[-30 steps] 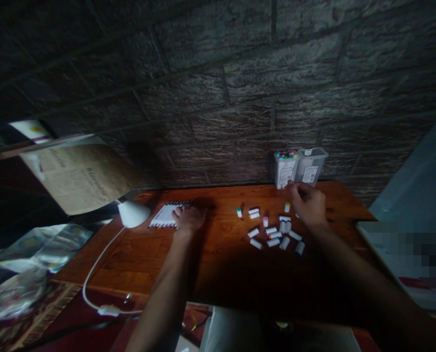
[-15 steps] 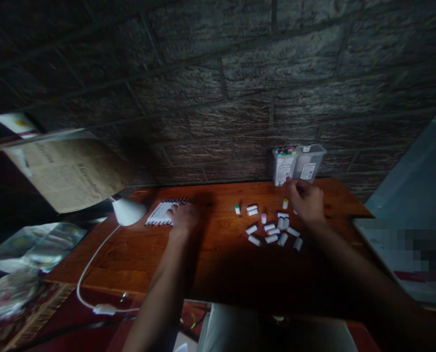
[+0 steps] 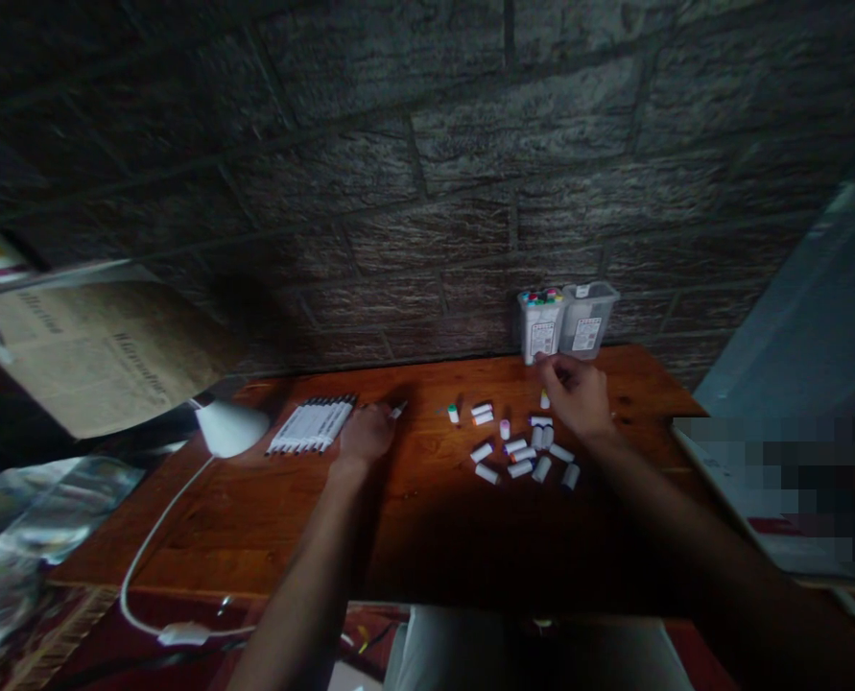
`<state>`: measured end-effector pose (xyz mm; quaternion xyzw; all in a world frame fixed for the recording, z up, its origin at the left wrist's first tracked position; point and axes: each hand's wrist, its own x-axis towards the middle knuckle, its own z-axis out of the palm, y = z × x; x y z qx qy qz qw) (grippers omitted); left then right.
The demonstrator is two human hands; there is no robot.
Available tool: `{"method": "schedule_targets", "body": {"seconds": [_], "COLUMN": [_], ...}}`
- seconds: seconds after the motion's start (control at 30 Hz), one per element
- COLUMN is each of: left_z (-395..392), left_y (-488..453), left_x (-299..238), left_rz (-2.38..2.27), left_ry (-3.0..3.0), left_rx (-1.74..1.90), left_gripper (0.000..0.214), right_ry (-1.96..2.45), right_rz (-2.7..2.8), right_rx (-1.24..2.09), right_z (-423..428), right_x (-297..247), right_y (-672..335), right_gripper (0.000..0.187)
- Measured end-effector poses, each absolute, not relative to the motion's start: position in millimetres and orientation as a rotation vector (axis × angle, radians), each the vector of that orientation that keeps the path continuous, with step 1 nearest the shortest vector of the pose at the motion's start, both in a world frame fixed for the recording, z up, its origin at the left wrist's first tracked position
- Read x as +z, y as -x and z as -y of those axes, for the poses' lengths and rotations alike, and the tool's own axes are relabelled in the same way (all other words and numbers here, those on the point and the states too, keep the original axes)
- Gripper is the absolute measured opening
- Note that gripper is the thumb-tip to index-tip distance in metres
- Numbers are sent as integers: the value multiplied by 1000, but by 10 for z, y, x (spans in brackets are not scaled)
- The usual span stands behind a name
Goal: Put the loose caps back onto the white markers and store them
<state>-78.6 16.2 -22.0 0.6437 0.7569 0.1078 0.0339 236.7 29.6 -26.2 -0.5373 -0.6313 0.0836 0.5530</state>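
Observation:
My left hand (image 3: 367,434) is closed round a white marker (image 3: 396,411) whose tip sticks out to the right; it hovers just right of a row of several uncapped white markers (image 3: 312,425) lying side by side on the wooden desk (image 3: 427,499). My right hand (image 3: 575,395) is curled, fingertips pinched close to the base of a clear box of markers (image 3: 540,324); what it pinches is too small to name. Several loose white caps (image 3: 524,451) with coloured ends lie scattered below that hand.
A second clear box (image 3: 589,319) stands beside the first against the brick wall. A white lamp head (image 3: 229,429) with its cable (image 3: 146,566) sits at the desk's left. A newspaper (image 3: 96,350) hangs at left, and papers (image 3: 750,499) lie at right.
My left hand has lifted off the row of markers and moved right, now holding one marker. The right hand stays by the box. The camera has shifted slightly.

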Motion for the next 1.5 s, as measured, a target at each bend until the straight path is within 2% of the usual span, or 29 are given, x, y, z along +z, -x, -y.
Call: {"method": "schedule_targets", "body": {"seconds": [0.13,0.27,0.33,0.43,0.63,1.0,1.5], "left_z": [-154,-91,-46,12,85,100,122], "left_y": [653,499,419,310,162,75,40], "left_x": [-153,-97,-93,-109,-149,-188,-168], "left_rz": [-1914,-1239,-934,-779,-679,-729,-747], "left_ry": [-2012,-1507,-1231,-1116,-1098,-1131,-1159], "left_rx": [692,1129,1179,1165,1110,1148,1123], "left_gripper": [37,40,38,36,29,27,27], "right_ry": [1252,1168,1120,1019,780,646,682], "right_rz": [1493,1571,1617,1619,1500,1391,1510], "right_rx": [248,499,612,819,1237,1292,1285], "right_z": [-297,-320,-297,-191,36,40,55], "right_x": [-252,-289,-291,-233,-74,-83,-157], "right_y": [-2369,-2349,-2309,-2205,-1984,-1964,-1918], "right_gripper": [41,37,36,33,18,11,18]}}
